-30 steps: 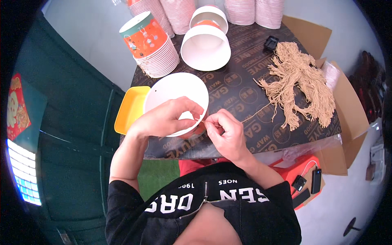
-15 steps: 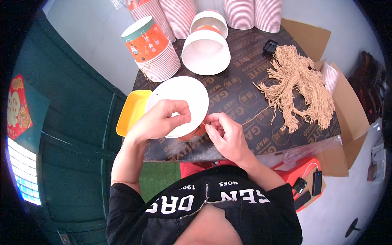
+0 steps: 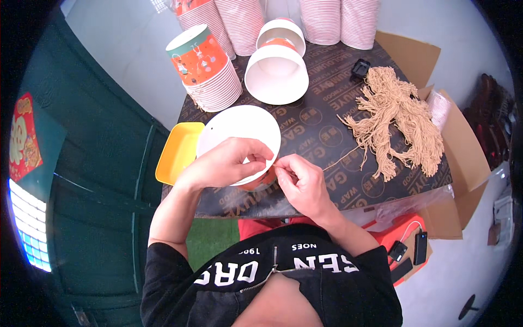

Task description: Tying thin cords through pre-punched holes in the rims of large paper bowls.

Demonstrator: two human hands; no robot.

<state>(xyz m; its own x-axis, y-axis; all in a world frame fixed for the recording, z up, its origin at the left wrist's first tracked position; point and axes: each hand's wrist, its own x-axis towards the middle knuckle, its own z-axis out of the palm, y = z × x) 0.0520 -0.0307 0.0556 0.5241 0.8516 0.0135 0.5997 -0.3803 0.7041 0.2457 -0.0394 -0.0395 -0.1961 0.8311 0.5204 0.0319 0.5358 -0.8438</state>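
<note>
L hand [image 3: 226, 163] grips white bowl [image 3: 239, 131] rim, R hand [image 3: 302, 182] pinches tan string [image 3: 338, 161] at it w/ fingertips; thin string could slip free if pinch loosens

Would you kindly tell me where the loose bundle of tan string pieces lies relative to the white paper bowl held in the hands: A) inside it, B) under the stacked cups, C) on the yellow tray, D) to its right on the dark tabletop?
D: the bundle of tan string pieces lies spread on the dark tabletop, right of the white paper bowl.
</note>
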